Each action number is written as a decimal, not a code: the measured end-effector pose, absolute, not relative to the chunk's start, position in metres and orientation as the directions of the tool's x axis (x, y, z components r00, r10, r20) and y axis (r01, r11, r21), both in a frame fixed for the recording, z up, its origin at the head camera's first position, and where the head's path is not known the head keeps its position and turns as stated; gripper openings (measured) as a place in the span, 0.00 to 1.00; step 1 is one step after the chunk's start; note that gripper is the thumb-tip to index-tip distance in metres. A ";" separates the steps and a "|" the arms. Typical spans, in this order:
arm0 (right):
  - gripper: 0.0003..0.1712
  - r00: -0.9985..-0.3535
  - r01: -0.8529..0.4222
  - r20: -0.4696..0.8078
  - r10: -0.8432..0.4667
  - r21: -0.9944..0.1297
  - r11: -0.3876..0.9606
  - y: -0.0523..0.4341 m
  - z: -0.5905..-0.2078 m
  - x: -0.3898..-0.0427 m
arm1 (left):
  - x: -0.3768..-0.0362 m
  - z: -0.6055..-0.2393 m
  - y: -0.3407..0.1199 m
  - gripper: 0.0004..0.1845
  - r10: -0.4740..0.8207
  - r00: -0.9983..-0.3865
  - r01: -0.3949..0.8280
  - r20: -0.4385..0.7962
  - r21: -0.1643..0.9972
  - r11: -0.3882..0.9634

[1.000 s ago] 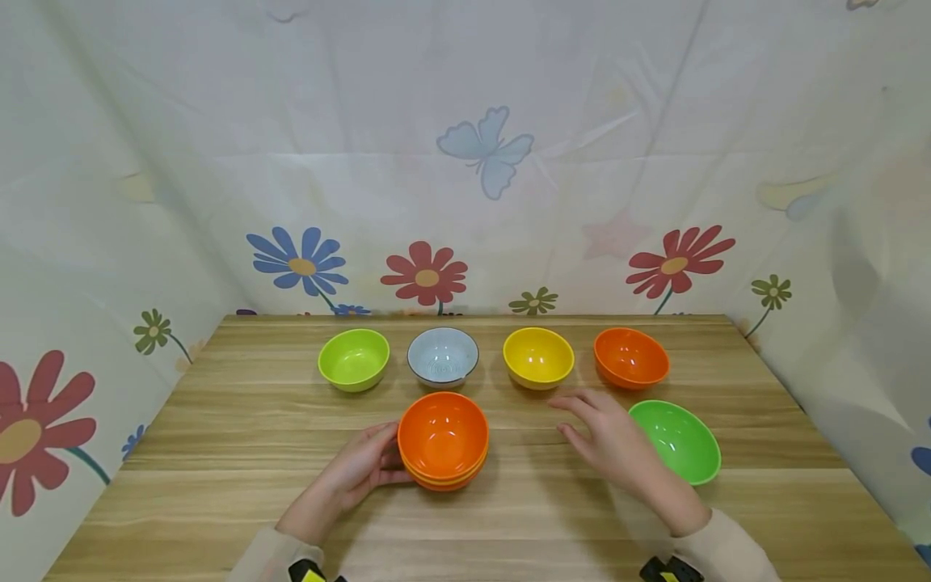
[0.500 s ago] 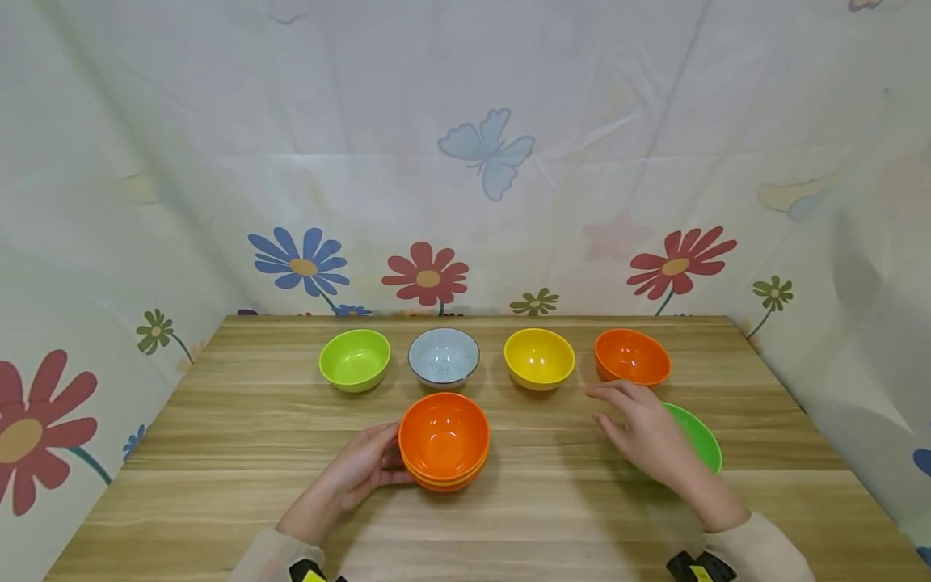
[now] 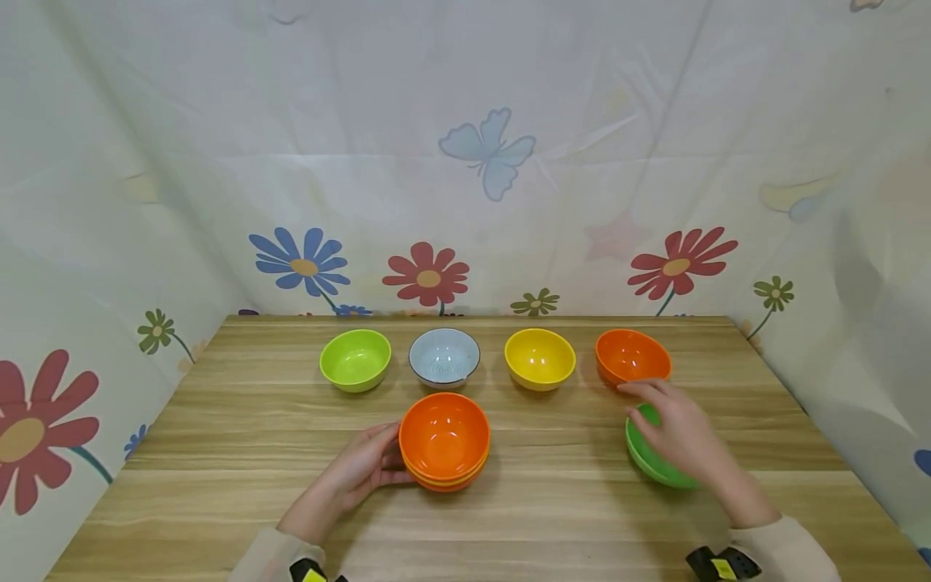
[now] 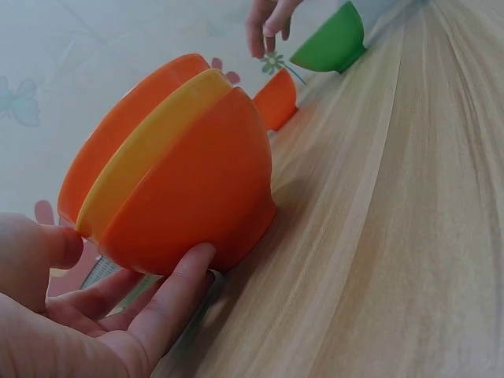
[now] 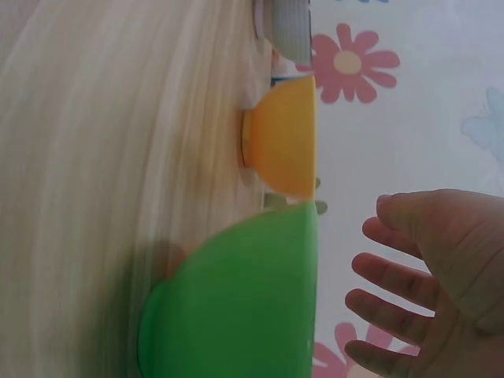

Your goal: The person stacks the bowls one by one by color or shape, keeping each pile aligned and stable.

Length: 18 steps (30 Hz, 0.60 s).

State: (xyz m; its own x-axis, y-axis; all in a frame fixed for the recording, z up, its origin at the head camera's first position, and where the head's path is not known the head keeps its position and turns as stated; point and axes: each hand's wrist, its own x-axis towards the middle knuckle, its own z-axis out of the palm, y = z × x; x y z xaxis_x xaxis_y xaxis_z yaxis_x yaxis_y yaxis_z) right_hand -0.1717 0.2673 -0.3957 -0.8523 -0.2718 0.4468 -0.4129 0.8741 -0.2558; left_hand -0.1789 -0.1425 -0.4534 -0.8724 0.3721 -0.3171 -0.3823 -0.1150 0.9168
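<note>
A person's left hand (image 3: 364, 469) cups the near side of a stack of orange bowls (image 3: 444, 440) on a wooden table (image 3: 218, 453), fingers curved against its wall, while the right hand (image 3: 680, 436) hovers open over a green bowl (image 3: 647, 461), fingers spread, holding nothing

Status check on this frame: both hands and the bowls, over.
Left hand holds orange bowl stack. Right hand open above green bowl, not gripping. Nothing in between on table.
</note>
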 end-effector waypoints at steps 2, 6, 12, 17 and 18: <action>0.18 -0.860 -0.402 0.439 -0.260 -0.267 0.876 0.272 -0.395 -0.172 | -0.179 -0.454 -0.143 0.29 0.370 -0.872 -0.385 -0.321 0.916 -0.113; 0.20 -0.860 -0.401 0.439 -0.260 -0.265 0.877 0.282 -0.395 -0.172 | -0.180 -0.454 -0.143 0.30 0.372 -0.869 -0.389 -0.326 0.915 -0.108; 0.21 -0.877 -0.376 0.411 -0.251 -0.258 0.890 0.295 -0.398 -0.172 | -0.180 -0.454 -0.144 0.30 0.373 -0.868 -0.391 -0.328 0.915 -0.104; 0.21 -0.888 -0.352 0.399 -0.231 -0.265 0.898 0.305 -0.400 -0.173 | -0.179 -0.454 -0.144 0.30 0.374 -0.868 -0.389 -0.326 0.916 -0.104; 0.21 -0.892 -0.345 0.391 -0.225 -0.268 0.900 0.306 -0.400 -0.173 | -0.179 -0.454 -0.144 0.30 0.374 -0.868 -0.389 -0.327 0.915 -0.103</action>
State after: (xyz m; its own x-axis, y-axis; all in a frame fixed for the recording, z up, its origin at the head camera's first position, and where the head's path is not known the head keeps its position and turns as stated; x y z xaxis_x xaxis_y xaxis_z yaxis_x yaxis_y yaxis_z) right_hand -0.1727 0.3062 -0.3997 -0.8923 -0.2255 0.3910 -0.3448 0.8996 -0.2680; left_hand -0.1792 -0.1444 -0.4540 -0.8680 0.3736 -0.3272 -0.3894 -0.1033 0.9152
